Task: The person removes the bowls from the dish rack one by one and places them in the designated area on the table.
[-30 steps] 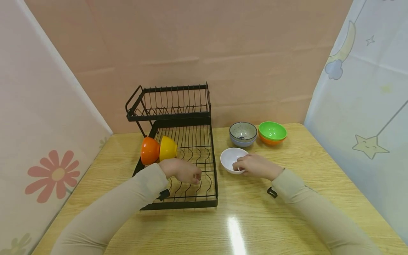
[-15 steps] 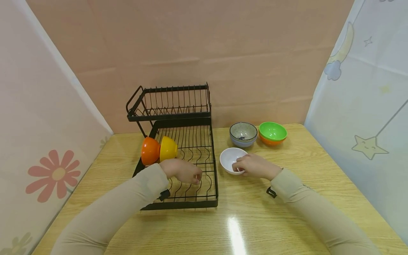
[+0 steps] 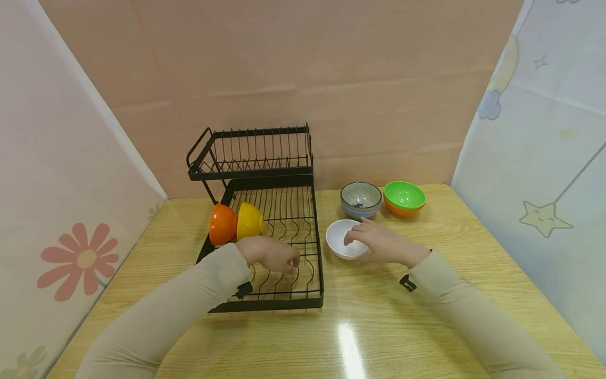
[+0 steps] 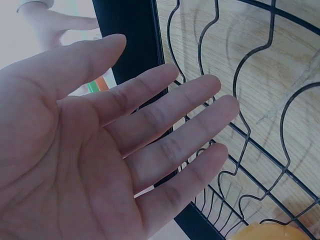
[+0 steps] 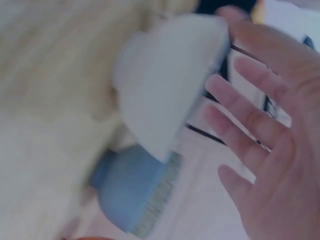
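A small white bowl (image 3: 337, 239) stands on the table just right of the rack. My right hand (image 3: 379, 243) hovers at its right side, fingertips over the rim; in the right wrist view the fingers are spread and relaxed beside the white bowl (image 5: 170, 75), not curled round it. Over the front part of the black wire dish rack (image 3: 265, 304) is my left hand (image 3: 279, 256). The left wrist view shows its palm and fingers (image 4: 170, 115) loosely extended, holding nothing. An orange bowl (image 3: 222, 223) and a yellow bowl (image 3: 250, 220) lean on their sides in the rack's left part.
Behind the white bowl stands a grey speckled bowl (image 3: 361, 195) with a bluish lower part. To its right, a green bowl (image 3: 404, 195) sits inside an orange one (image 3: 402, 211). The rack's raised upper tier (image 3: 251, 172) stands at the back, near the pink cloth wall (image 3: 379, 95).
My right hand, whose fingers were in the white bowl at its rim, has lifted and loosened from it. The left hand and the bowls have hardly moved.
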Demonstrator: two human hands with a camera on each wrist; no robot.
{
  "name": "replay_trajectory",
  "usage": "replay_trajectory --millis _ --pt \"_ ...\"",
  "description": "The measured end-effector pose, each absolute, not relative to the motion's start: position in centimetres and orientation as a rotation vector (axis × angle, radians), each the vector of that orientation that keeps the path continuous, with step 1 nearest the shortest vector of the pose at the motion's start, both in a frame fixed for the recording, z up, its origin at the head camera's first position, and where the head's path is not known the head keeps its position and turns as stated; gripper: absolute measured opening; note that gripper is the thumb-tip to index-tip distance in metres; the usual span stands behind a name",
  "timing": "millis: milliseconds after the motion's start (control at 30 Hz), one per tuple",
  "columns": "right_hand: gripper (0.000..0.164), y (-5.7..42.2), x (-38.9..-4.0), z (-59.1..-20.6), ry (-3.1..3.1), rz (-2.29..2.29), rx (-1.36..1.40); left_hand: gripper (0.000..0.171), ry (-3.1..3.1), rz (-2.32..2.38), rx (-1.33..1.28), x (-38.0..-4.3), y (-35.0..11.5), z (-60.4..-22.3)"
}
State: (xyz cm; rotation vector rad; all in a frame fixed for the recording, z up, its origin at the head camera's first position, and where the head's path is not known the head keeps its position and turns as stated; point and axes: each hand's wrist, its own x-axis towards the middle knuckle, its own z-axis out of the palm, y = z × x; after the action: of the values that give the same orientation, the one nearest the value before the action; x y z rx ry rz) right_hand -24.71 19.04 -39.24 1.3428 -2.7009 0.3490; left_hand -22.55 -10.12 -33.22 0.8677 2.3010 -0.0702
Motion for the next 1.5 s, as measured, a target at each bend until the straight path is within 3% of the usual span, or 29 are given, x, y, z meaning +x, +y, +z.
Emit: replay_trajectory --millis 267,567,1500 --pt "0.025 20.8 -24.8 -36.1 -2.51 0.482 0.889 0.03 2.311 -0.072 0.862 -22.4 -10.1 -33.0" --pt "0.018 22.8 -25.3 -36.6 -2.614 0.451 0.433 0.03 2.32 -0.069 0.854 -22.3 -10.0 -33.1" --pt "0.014 24.1 -25.5 -39.8 -3.199 0.336 0.276 0.029 2.318 -0.03 0.856 -22.7 -10.3 -33.2"
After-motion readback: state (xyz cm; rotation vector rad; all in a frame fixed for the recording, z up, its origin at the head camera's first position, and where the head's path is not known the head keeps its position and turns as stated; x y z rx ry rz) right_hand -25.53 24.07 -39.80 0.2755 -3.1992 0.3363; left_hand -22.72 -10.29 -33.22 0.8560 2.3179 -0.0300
